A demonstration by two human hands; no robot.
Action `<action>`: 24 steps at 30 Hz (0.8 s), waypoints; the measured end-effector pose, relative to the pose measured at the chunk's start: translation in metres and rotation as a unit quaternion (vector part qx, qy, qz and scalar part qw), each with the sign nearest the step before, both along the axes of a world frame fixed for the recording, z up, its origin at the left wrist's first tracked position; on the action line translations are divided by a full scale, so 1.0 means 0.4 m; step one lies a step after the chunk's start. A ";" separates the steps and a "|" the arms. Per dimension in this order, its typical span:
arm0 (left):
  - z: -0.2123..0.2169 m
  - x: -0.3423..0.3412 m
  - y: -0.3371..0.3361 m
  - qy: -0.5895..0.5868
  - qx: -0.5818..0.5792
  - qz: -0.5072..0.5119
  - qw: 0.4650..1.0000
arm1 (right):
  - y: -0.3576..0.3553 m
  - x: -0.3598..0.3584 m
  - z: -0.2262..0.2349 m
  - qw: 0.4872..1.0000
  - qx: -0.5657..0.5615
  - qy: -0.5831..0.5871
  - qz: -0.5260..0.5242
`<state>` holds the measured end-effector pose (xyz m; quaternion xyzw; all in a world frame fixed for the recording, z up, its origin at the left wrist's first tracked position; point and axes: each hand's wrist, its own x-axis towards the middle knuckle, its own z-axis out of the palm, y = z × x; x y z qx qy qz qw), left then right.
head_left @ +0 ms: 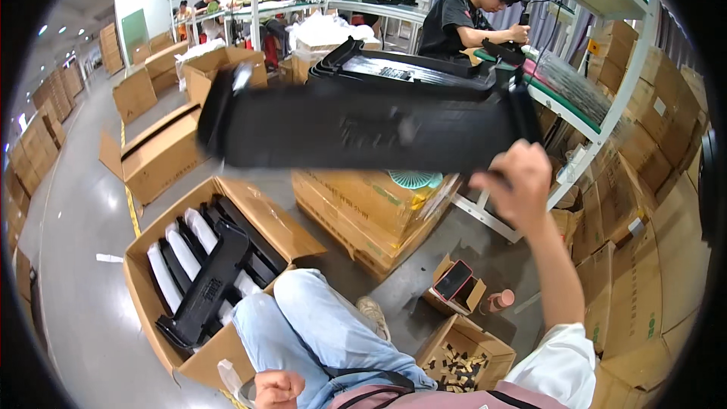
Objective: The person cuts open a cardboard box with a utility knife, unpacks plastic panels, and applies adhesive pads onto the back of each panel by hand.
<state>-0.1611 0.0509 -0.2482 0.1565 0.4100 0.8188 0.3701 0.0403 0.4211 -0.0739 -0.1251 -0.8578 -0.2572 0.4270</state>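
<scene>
A long black plastic panel (288,132) with upturned ends is raised across the middle of the view, blurred by motion. My right hand (522,182) grips it by its lower right corner. Low at the front edge, my left hand (276,388) is closed beside a bit of clear plastic (231,375); whether it holds that cannot be made out. Left of my knees stands an open carton (216,360) packed with black panels and white wrapped pieces (182,250). Another black panel (208,284) lies slantwise on top of them.
More black panels (394,72) lie behind the raised one, above a taped carton (356,208). A small box with a phone (454,280), a pink cup (498,301) and a carton of small pieces (492,348) stand right. A co-worker (462,23) sits at a green-topped bench (568,106).
</scene>
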 end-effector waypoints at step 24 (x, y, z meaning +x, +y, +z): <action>-0.221 -0.006 0.146 -0.176 -0.279 -0.060 0.942 | 0.763 0.063 0.091 0.934 -0.031 -0.017 -0.355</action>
